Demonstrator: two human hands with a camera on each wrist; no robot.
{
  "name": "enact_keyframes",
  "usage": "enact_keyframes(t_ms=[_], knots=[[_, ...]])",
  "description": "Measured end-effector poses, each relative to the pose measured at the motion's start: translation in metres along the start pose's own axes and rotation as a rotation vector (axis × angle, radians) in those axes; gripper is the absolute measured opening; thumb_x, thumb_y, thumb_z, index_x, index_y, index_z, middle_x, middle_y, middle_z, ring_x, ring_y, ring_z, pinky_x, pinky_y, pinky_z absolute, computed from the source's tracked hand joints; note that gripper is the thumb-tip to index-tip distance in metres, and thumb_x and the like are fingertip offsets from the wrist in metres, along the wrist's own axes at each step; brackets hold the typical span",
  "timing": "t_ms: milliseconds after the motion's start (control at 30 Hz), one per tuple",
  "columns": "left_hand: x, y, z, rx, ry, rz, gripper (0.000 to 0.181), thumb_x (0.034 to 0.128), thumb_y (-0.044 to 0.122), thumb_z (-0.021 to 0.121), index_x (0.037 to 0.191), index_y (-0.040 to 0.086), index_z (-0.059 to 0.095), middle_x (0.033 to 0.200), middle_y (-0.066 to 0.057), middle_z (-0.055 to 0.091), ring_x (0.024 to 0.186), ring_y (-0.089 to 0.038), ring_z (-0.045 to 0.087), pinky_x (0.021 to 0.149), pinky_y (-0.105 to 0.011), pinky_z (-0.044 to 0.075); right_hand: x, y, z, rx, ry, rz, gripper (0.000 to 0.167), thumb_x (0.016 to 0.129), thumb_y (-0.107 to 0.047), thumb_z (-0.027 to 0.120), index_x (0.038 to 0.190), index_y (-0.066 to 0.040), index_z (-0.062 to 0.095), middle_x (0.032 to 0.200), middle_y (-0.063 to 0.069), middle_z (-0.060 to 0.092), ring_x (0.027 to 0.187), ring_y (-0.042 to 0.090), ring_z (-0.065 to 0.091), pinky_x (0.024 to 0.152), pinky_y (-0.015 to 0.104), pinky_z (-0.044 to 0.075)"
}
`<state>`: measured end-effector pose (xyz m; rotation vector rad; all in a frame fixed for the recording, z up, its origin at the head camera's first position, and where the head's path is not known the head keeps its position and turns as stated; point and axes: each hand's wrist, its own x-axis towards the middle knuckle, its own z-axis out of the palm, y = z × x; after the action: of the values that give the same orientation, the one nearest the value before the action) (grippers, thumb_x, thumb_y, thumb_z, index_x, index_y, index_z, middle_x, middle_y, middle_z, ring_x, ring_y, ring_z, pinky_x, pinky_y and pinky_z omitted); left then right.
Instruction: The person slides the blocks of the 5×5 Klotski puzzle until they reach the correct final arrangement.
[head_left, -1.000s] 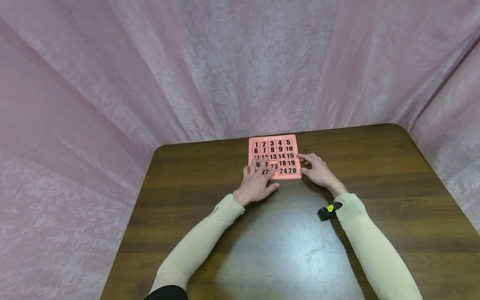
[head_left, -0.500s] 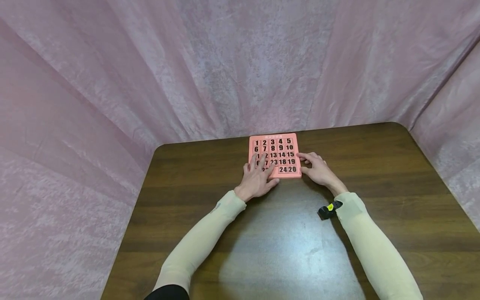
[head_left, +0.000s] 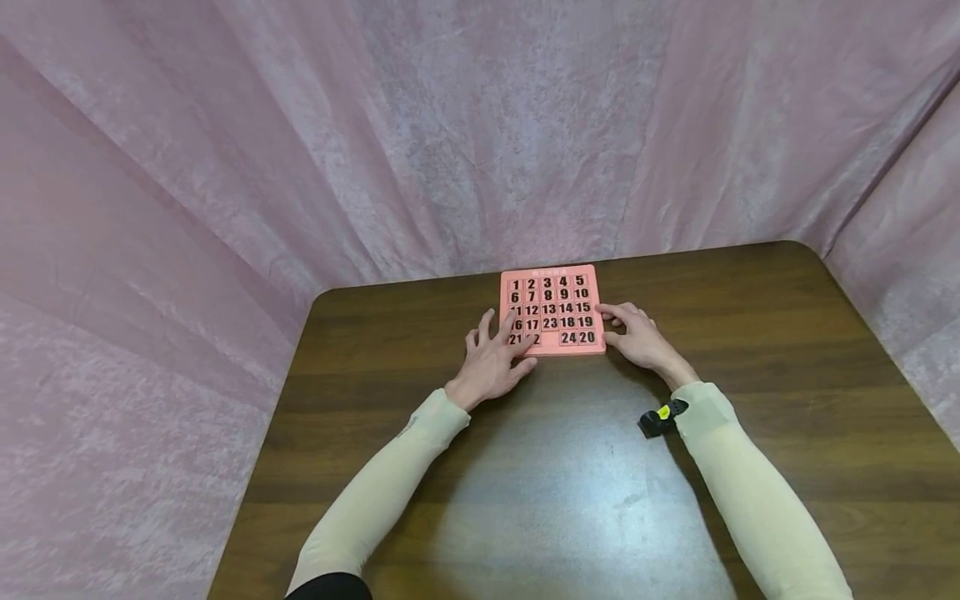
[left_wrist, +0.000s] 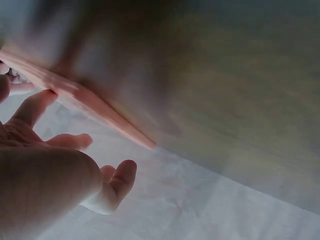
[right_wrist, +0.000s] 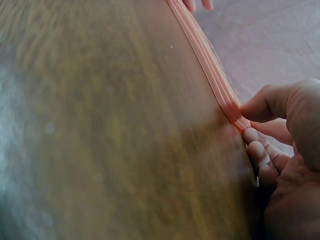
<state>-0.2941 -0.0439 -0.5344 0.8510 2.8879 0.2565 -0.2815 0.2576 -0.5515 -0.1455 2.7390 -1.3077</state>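
Observation:
A pink number slide puzzle (head_left: 550, 308) lies flat near the table's far edge. In its bottom row, a gap sits between tiles 22 and 24, with tile 23 (head_left: 550, 323) directly above. My left hand (head_left: 487, 367) reaches over the lower left corner, fingers spread; one fingertip covers part of tile 22. In the left wrist view, the fingers of that hand (left_wrist: 34, 107) are by the board's edge. My right hand (head_left: 641, 342) holds the board's right side. The right wrist view shows its thumb (right_wrist: 267, 102) against the corner and the other fingers curled beside it.
The brown wooden table (head_left: 375, 358) has rounded far corners. Pink velvety curtains (head_left: 525, 142) hang behind it and at both sides. A black device with a yellow patch (head_left: 663, 414) is at the right wrist.
Tile 23 has slid up from the bottom row into the row above, and the gap is now below it. My left hand has drawn back left; the right stays at the board's side.

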Motion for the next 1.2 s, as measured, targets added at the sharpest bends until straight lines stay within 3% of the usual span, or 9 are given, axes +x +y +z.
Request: enact_keyframes(t_ms=[300,400,500,600,800,867,1000,1200], knots=[[-0.001,0.0,0.004,-0.079,0.002,0.022,0.054,0.1121,0.051,0.055,0.161,0.028,0.057,0.184,-0.01,0.022,0.169,-0.051,0.005,0.124,-0.077,0.023,0.001,0.003,-0.001,0.003,-0.003,-0.005,0.058,0.107,-0.012,0.063,0.162,-0.003,0.049,0.149,0.027,0.053,0.136,0.043,0.049,0.116,0.064,0.03],[0.007,-0.008,0.021,-0.081,0.027,0.034,0.056,0.1118,0.058,0.051,0.16,0.03,0.059,0.183,-0.008,0.023,0.168,-0.051,0.008,0.12,-0.077,0.027,0.0,0.003,0.0,0.001,-0.005,-0.001,0.058,0.107,-0.012,0.063,0.163,-0.002,0.049,0.15,0.027,0.052,0.136,0.043,0.049,0.116,0.064,0.03],[0.007,-0.008,0.022,-0.086,0.023,0.035,0.057,0.1114,0.06,0.05,0.16,0.032,0.058,0.184,-0.006,0.022,0.168,-0.05,0.008,0.121,-0.076,0.027,0.0,0.004,0.001,0.002,-0.008,0.006,0.058,0.108,-0.014,0.063,0.163,-0.003,0.048,0.151,0.027,0.052,0.137,0.043,0.048,0.116,0.064,0.03],[0.005,-0.003,0.017,-0.102,0.006,0.033,0.058,0.111,0.059,0.052,0.161,0.031,0.056,0.185,-0.006,0.019,0.169,-0.049,0.005,0.123,-0.077,0.024,-0.001,0.004,0.001,0.011,-0.007,0.011,0.058,0.107,-0.013,0.063,0.163,-0.003,0.049,0.152,0.027,0.051,0.137,0.043,0.048,0.117,0.065,0.029],[0.008,0.004,0.02,-0.069,0.006,0.037,0.059,0.1117,0.06,0.049,0.162,0.031,0.054,0.185,-0.009,0.019,0.171,-0.048,0.003,0.125,-0.074,0.024,-0.002,0.003,0.0,0.012,-0.001,0.009,0.058,0.107,-0.013,0.063,0.162,-0.003,0.049,0.15,0.027,0.052,0.136,0.043,0.048,0.117,0.064,0.028],[0.005,0.015,0.01,-0.072,-0.02,0.024,0.056,0.1125,0.053,0.053,0.163,0.028,0.054,0.185,-0.011,0.019,0.17,-0.05,0.004,0.125,-0.075,0.024,-0.002,0.002,0.001,0.011,0.0,0.006,0.058,0.107,-0.013,0.063,0.162,-0.003,0.049,0.15,0.027,0.052,0.135,0.043,0.048,0.116,0.064,0.029],[0.007,0.023,0.009,-0.053,-0.036,0.018,0.056,0.1125,0.054,0.052,0.163,0.03,0.053,0.186,-0.009,0.018,0.171,-0.05,0.003,0.126,-0.072,0.024,-0.001,0.002,0.001,0.01,-0.001,0.003,0.057,0.107,-0.013,0.062,0.162,-0.003,0.049,0.15,0.027,0.052,0.136,0.044,0.048,0.12,0.065,0.026],[0.012,0.022,0.004,-0.041,-0.049,0.017,0.058,0.112,0.056,0.052,0.165,0.032,0.051,0.186,-0.01,0.014,0.17,-0.049,0.004,0.126,-0.072,0.023,0.0,0.0,0.002,-0.005,0.001,-0.007,0.057,0.107,-0.012,0.062,0.162,-0.002,0.049,0.148,0.027,0.053,0.135,0.044,0.049,0.117,0.064,0.028]])
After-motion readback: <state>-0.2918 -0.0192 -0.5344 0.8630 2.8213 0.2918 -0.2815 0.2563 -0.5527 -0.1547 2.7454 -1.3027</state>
